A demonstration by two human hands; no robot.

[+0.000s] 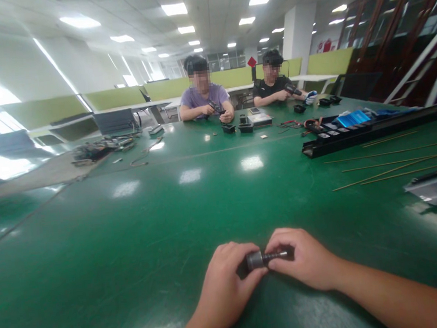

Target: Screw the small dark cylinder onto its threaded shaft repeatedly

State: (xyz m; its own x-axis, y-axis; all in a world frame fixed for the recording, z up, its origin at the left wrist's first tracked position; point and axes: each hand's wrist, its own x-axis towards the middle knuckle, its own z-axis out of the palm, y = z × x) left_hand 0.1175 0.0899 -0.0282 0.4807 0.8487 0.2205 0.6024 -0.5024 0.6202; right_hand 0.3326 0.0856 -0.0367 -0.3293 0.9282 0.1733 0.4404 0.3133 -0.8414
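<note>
Low in the head view, a dark metal cylinder with a thinner, ridged shaft [255,260] lies sideways between my hands, just over the green table. Whether the ridges are a thread or a spring, I cannot tell. My left hand [229,276] is closed round the thick cylindrical end, thumb below and fingers above. From the other side, my right hand [305,259] pinches near the base of the shaft with thumb and fingertips. The bright tip of the shaft points right, into the hollow of my right hand.
Across the green table [151,232], two people handle dark drill-like tools beside small black boxes [246,128]. A long black channel [355,138] and several thin rods [392,164] lie to the right. Cluttered parts [103,147] sit at the far left.
</note>
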